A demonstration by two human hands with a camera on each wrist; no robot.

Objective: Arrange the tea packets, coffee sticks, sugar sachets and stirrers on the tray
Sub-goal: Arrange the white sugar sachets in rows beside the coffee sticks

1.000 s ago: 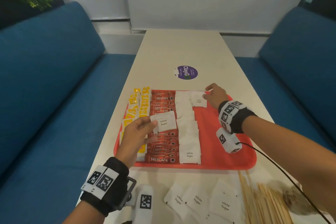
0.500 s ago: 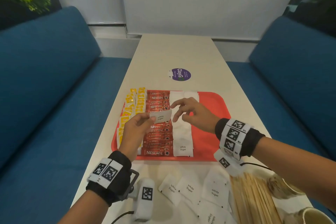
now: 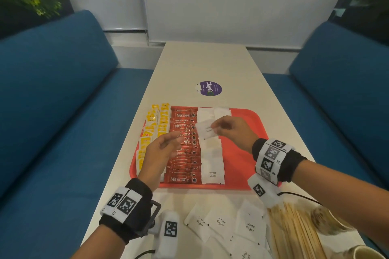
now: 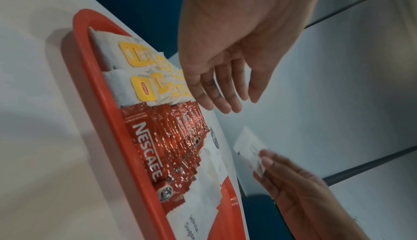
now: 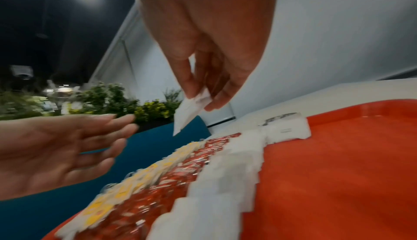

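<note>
A red tray holds a column of yellow tea packets, a column of red coffee sticks and a column of white sugar sachets. My right hand pinches one white sugar sachet above the sachet column; the same sachet hangs from its fingertips in the right wrist view. My left hand hovers over the coffee sticks with straight fingers, holding nothing. Loose sugar sachets and wooden stirrers lie on the table in front of the tray.
The long white table runs away from me, with a purple round sticker beyond the tray. Blue sofas flank it on both sides. Paper cups stand at the near right by the stirrers.
The sugar sachet passed from my left hand to my right hand. My left hand has let go and opened; my right hand lifts the sachet towards the far end of the sachet column.
</note>
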